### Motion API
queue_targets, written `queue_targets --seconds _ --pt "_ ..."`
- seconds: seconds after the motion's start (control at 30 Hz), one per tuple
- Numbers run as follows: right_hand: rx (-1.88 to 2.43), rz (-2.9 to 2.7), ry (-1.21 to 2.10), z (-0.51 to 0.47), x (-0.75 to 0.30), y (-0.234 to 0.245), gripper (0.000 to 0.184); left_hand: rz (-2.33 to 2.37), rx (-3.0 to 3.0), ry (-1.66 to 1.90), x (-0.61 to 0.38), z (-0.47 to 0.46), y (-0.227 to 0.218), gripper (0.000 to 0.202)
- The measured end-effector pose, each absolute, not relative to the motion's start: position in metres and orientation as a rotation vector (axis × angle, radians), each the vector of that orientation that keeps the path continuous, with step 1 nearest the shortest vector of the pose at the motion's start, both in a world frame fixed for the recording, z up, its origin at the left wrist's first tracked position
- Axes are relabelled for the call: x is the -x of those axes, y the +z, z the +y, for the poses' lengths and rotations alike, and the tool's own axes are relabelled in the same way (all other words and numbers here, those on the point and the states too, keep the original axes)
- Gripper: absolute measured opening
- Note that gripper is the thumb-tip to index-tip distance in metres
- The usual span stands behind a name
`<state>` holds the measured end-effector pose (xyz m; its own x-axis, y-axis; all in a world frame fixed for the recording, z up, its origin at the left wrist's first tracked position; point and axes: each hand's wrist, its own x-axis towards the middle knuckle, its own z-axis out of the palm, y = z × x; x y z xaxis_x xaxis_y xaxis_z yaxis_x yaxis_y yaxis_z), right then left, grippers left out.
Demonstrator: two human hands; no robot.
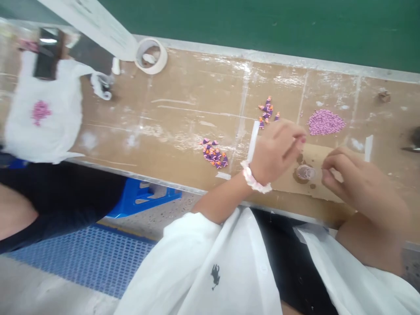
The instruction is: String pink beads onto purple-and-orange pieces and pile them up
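Observation:
My left hand (277, 148), with a white-and-pink band (255, 178) at its wrist, hovers over the table with fingers pinched together. A pinkish spot shows at its fingertips; whether it is a nail or a held piece I cannot make out. My right hand (356, 175) is curled in a pinch, blurred, and what it holds is hidden. Between the hands a small clear cup (305, 172) stands on a cardboard sheet (323, 189) with wet-looking spots. Small purple-and-orange figures (267, 110) lie just beyond my left hand, and a heap of tiny pinkish-purple pieces (326, 122) lies behind the cup.
Another group of figures (215, 154) lies to the left. Tape strips (253, 141) flank the cardboard. A tape roll (151, 56) stands at the back, and a white plastic bag (44, 109) with pink pieces and a phone (49, 53) lie far left. Someone's leg (59, 205) is beside a blue stool (147, 197).

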<state>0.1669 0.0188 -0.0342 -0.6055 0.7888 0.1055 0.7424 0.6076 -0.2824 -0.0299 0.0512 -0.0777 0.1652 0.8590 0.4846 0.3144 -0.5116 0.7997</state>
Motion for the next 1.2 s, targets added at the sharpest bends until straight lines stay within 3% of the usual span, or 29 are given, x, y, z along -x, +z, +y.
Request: queue_targets --seconds 0.13,0.27,0.43,0.6,0.8,1.0,1.2 --pt "1.202 -2.568 0.354 0.020 -0.170 -0.037 0.013 1.099 -2.441 0.900 0.050 0.036 -0.061 0.016" --pt "1.217 -2.523 0.407 0.018 -0.166 -0.041 0.009 1.711 -2.383 0.874 0.123 0.035 -0.077 0.012" --pt "1.134 -2.484 0.367 0.016 -0.161 -0.038 0.010 1.846 -2.363 0.822 0.203 0.045 -0.122 0.032" --pt "1.116 -2.482 0.291 0.018 -0.160 -0.036 0.012 1.867 -2.310 0.663 0.205 0.045 -0.131 0.026" --pt "1.085 -2.477 0.220 0.021 -0.163 -0.044 0.011 1.881 -2.238 0.501 0.167 0.056 -0.102 0.011" --pt "1.045 -2.381 0.262 0.023 -0.160 -0.042 0.013 1.202 -1.933 0.786 0.087 0.058 -0.071 0.014" --pt "1.039 -2.030 0.510 0.023 -0.151 -0.041 0.018 0.669 -1.261 0.929 0.029 0.051 -0.079 0.026"
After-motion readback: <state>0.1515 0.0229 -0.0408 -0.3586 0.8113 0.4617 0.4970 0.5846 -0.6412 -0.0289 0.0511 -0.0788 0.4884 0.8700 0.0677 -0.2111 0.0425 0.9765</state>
